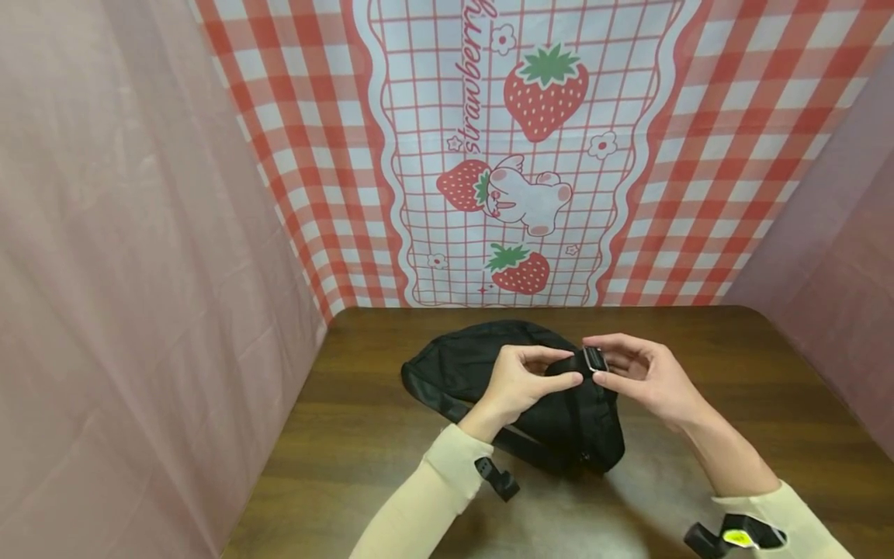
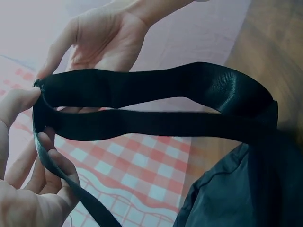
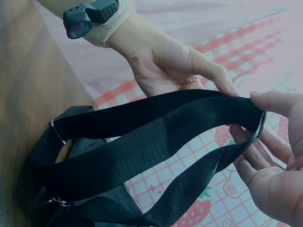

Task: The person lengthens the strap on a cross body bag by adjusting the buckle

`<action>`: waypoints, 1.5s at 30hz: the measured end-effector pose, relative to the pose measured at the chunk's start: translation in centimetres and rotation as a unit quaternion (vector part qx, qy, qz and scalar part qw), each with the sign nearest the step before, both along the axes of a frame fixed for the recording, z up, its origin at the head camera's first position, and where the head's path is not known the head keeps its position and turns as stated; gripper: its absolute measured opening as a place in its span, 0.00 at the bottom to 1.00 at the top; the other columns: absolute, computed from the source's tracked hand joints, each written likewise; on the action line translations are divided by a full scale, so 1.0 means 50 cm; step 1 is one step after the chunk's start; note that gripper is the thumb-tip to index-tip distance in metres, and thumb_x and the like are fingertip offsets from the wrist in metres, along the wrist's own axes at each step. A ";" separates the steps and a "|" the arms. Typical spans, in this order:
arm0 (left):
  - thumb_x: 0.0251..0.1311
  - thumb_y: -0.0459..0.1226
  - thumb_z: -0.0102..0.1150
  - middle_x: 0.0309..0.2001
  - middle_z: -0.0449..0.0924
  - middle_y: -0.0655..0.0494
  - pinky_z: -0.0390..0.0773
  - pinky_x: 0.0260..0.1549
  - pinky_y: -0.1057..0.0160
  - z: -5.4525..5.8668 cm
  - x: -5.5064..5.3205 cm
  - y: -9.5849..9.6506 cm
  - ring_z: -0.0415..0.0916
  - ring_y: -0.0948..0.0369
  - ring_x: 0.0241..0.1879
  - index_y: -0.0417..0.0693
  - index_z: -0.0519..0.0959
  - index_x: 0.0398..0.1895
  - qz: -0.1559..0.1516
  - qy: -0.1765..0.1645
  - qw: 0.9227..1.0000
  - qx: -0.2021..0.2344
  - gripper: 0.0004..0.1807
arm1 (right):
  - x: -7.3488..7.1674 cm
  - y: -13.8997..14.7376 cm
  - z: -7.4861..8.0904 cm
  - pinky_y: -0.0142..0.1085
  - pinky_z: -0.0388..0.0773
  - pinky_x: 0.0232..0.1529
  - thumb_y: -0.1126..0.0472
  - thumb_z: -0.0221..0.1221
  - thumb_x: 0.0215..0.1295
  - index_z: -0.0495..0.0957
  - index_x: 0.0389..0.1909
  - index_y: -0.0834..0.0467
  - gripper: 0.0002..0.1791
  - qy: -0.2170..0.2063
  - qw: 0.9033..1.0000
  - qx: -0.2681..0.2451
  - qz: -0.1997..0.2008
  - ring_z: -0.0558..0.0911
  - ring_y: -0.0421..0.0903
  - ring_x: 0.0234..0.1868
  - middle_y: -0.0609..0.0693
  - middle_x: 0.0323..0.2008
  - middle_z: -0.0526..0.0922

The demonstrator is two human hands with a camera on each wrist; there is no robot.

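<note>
A black fabric bag [image 1: 464, 361] lies on the wooden table in the head view. Its webbing strap [image 3: 137, 142] is lifted off it in long loops. Between thumb and fingers, my left hand [image 1: 513, 384] pinches the strap just left of a metal-edged slider buckle [image 1: 596, 359]. My right hand [image 1: 653, 380] grips at that buckle, thumb on its lower edge and fingers at the upper one. The left wrist view shows two strap runs [image 2: 142, 125] stretching from the fingers back toward the bag. Another strap length hangs below the buckle [image 3: 260, 124] in the right wrist view.
The brown wooden table [image 1: 335, 435] has rounded far corners. Behind it hangs a red-and-white checked cloth [image 1: 314, 155] with strawberry prints. Pink curtains [image 1: 126, 272] enclose both sides. Small black cameras [image 1: 497, 479] are worn on both wrists over cream sleeves.
</note>
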State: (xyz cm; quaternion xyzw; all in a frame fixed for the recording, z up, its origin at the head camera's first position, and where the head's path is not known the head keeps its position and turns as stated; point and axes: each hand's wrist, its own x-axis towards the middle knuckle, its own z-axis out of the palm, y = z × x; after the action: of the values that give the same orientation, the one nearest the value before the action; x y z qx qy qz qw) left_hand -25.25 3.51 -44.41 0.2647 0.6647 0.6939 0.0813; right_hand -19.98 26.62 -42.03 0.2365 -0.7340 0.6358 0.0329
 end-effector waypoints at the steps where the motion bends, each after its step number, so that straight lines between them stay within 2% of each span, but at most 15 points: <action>1: 0.58 0.31 0.78 0.49 0.92 0.43 0.82 0.39 0.74 0.000 0.001 0.003 0.82 0.72 0.38 0.41 0.91 0.49 0.002 -0.002 1.000 0.006 0.15 | 0.000 0.000 -0.001 0.29 0.87 0.51 0.77 0.60 0.72 0.78 0.67 0.63 0.24 -0.002 1.000 -0.002 0.001 0.89 0.36 0.54 0.41 0.57 0.87; 3: 0.58 0.30 0.78 0.48 0.91 0.41 0.84 0.40 0.74 -0.001 0.004 0.008 0.84 0.72 0.39 0.40 0.91 0.49 0.007 -0.004 1.000 0.016 0.15 | 0.001 -0.002 -0.003 0.29 0.87 0.52 0.77 0.60 0.73 0.77 0.68 0.64 0.24 -0.007 1.000 -0.003 0.002 0.88 0.36 0.55 0.41 0.58 0.87; 7: 0.58 0.29 0.77 0.49 0.89 0.40 0.86 0.44 0.71 -0.004 0.009 0.016 0.84 0.72 0.41 0.39 0.91 0.49 0.011 0.001 0.999 0.030 0.15 | 0.002 -0.007 -0.008 0.28 0.87 0.53 0.74 0.61 0.73 0.75 0.69 0.65 0.25 -0.012 1.000 0.027 -0.005 0.88 0.35 0.57 0.39 0.59 0.85; 13: 0.58 0.30 0.77 0.50 0.85 0.39 0.83 0.54 0.71 -0.008 0.010 0.014 0.80 0.74 0.44 0.39 0.91 0.50 0.009 0.033 0.999 0.019 0.16 | 0.006 -0.004 -0.005 0.26 0.85 0.54 0.71 0.61 0.75 0.76 0.68 0.68 0.22 -0.014 0.997 0.062 -0.034 0.87 0.33 0.57 0.36 0.57 0.86; 17: 0.57 0.30 0.78 0.49 0.86 0.39 0.85 0.53 0.70 -0.010 0.007 0.011 0.81 0.74 0.44 0.38 0.90 0.50 0.008 0.049 0.999 0.019 0.16 | 0.002 0.000 0.003 0.27 0.86 0.53 0.67 0.61 0.77 0.78 0.66 0.69 0.20 -0.022 0.995 0.084 -0.044 0.88 0.33 0.55 0.35 0.56 0.87; 22: 0.57 0.28 0.77 0.52 0.87 0.40 0.84 0.56 0.70 -0.011 0.004 0.016 0.84 0.74 0.47 0.37 0.88 0.52 -0.007 0.053 0.998 0.027 0.18 | -0.003 0.001 0.020 0.26 0.86 0.51 0.67 0.65 0.74 0.81 0.63 0.66 0.19 0.006 0.991 0.123 -0.055 0.88 0.34 0.51 0.39 0.52 0.86; 26: 0.55 0.28 0.79 0.54 0.89 0.43 0.84 0.59 0.69 -0.015 0.004 0.025 0.85 0.72 0.52 0.39 0.87 0.54 0.001 0.070 0.997 0.033 0.22 | -0.006 -0.003 0.030 0.28 0.88 0.49 0.70 0.65 0.73 0.81 0.62 0.67 0.19 0.020 0.992 0.122 -0.037 0.89 0.37 0.49 0.43 0.51 0.87; 31: 0.53 0.32 0.82 0.52 0.91 0.48 0.86 0.53 0.69 -0.021 0.003 0.024 0.86 0.72 0.49 0.43 0.89 0.56 0.019 0.104 0.994 0.005 0.25 | -0.006 -0.008 0.037 0.32 0.89 0.46 0.68 0.66 0.72 0.81 0.61 0.67 0.19 -0.008 0.992 0.126 -0.029 0.90 0.39 0.49 0.44 0.50 0.88; 37: 0.53 0.34 0.83 0.51 0.92 0.46 0.88 0.48 0.68 -0.022 -0.001 0.015 0.86 0.73 0.45 0.44 0.90 0.55 0.012 0.122 0.992 -0.013 0.23 | -0.002 -0.010 0.046 0.34 0.89 0.46 0.63 0.68 0.71 0.83 0.59 0.62 0.18 -0.034 0.985 0.161 -0.047 0.89 0.41 0.49 0.49 0.50 0.89; 42: 0.57 0.34 0.80 0.53 0.91 0.45 0.88 0.53 0.66 -0.018 -0.006 0.005 0.87 0.72 0.49 0.43 0.89 0.56 -0.019 0.119 0.993 -0.008 0.22 | 0.003 -0.010 0.055 0.31 0.88 0.46 0.61 0.70 0.70 0.84 0.58 0.60 0.18 -0.016 0.981 0.179 -0.068 0.90 0.39 0.48 0.47 0.49 0.89; 45: 0.59 0.35 0.79 0.53 0.92 0.49 0.87 0.54 0.67 -0.015 -0.010 -0.004 0.86 0.72 0.51 0.44 0.89 0.56 -0.017 0.116 0.993 -0.020 0.21 | 0.005 -0.005 0.059 0.29 0.88 0.46 0.65 0.68 0.71 0.83 0.59 0.63 0.18 0.009 0.983 0.164 -0.078 0.89 0.38 0.47 0.44 0.47 0.89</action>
State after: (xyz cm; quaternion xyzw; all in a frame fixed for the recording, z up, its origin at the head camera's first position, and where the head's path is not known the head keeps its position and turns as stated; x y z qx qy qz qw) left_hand -25.74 3.33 -45.15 0.3533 0.6786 0.6436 0.0209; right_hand -19.71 26.37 -39.06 0.1869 -0.8442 0.4999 0.0499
